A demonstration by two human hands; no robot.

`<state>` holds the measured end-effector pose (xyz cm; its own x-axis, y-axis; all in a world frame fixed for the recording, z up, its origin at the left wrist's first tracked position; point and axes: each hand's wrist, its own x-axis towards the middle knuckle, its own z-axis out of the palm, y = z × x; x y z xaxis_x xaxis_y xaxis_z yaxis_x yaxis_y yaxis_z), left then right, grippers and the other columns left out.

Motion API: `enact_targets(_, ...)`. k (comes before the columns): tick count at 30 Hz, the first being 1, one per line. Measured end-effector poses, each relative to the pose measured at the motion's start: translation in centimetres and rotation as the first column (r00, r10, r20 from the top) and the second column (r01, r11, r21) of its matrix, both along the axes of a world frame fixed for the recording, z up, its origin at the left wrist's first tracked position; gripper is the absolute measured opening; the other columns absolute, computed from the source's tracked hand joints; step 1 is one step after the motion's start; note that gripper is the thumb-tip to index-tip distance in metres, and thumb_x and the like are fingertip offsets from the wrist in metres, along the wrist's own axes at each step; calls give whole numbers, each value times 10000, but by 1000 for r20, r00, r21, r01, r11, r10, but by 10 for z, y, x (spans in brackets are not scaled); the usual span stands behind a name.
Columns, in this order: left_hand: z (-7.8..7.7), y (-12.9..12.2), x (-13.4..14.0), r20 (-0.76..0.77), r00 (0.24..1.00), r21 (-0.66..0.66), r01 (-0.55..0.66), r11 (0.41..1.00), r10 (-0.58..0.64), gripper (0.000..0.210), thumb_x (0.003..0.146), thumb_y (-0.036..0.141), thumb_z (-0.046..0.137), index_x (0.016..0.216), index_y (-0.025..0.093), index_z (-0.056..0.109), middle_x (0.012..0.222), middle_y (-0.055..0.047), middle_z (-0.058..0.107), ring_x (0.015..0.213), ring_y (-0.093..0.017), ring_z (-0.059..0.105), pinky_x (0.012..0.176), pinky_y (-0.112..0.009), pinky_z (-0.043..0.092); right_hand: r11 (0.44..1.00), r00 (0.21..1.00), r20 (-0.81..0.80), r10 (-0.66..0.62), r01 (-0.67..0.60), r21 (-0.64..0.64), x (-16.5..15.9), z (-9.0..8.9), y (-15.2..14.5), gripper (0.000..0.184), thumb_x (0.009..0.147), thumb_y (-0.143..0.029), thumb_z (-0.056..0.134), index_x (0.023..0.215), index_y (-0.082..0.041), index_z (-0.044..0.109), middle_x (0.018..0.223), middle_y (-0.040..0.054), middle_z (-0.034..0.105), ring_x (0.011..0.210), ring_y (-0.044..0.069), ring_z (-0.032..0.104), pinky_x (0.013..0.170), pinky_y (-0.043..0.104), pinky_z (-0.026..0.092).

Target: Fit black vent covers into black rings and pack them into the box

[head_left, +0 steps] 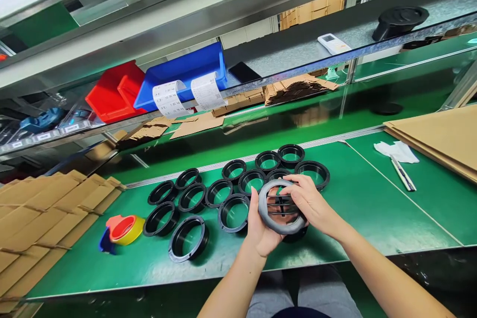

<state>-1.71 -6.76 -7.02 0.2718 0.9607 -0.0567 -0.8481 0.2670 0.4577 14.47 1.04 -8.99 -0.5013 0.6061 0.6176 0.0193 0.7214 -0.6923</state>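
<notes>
I have both hands on one grey ring-shaped piece with black slats across its middle [282,204], raised above the near part of the glossy green tabletop [372,218], right of centre. The left hand [263,231] cups it from the left and below, thumb upright beside the rim; the right hand [312,201] is bent over its upper right, fingertips on the face. I cannot tell how hard either one presses.

The slats look thin to me, so a fingertip bearing on them rather than on the rim could bend or crack one. The rim looks smooth, and if the left palm loosened while the right fingers pushed, the piece could twist out. I judge that it might then roll over the near edge, or knock into the black round plastic collars [208,195] standing just left of it and beyond. Several at the far right sit close together, so one bump could shift its neighbours, and the sheen beneath suggests they would slide easily.

I would also mind the right elbow: a wide swing far and right might reach the white slim cutter-like tool [403,174] beside the crumpled white tissue [399,151]. The red-and-yellow tape roll with a blue end [133,231] lies well apart at left, an unlikely snag.
</notes>
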Motion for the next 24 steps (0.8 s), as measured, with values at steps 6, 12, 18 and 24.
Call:
enact_targets(6, 1, 2, 0, 9, 999, -25, 52, 998, -52, 637, 880, 754, 559, 1182, 202, 655, 1220, -169, 646, 1108, -369, 625, 973, -572, 479, 1000, 1000, -19, 13, -13, -12, 6, -1, -3, 461, 1132, -506, 261, 1201, -287, 662, 1356, 74, 470, 1309, 303, 355, 1107, 521, 343)
enact_targets(12, 7, 4, 3, -17, 995, -183, -104, 978, 103, 622, 996, 673, 415, 1129, 125, 679, 1117, -120, 704, 1016, -257, 674, 930, -363, 543, 937, 977, 198, -75, 1, 349, 9, -10, -16, 628, 1098, -623, 288, 1558, -202, 355, 1561, 123, 267, 1403, 377, 205, 1165, 603, 254)
enact_targets(18, 7, 16, 24, -119, 992, -198, -71, 978, 48, 629, 993, 648, 456, 1280, 112, 615, 1175, -134, 683, 1203, -282, 590, 1074, -379, 460, 980, 924, 371, -93, 20, 196, 19, -5, -21, 877, 931, -470, 739, 1596, -233, 219, 1622, 116, -51, 1458, 404, 28, 1162, 639, 236)
enact_targets(24, 3, 18, 26, -308, 950, 8, -51, 999, 51, 774, 920, 732, 528, 1483, 216, 404, 1312, -129, 602, 1299, -299, 507, 1145, -435, 379, 991, 962, 236, -134, 127, 45, 30, -1, 28, 872, 786, -418, 694, 1556, -270, 312, 1537, 99, 274, 1412, 326, 253, 1176, 529, 278)
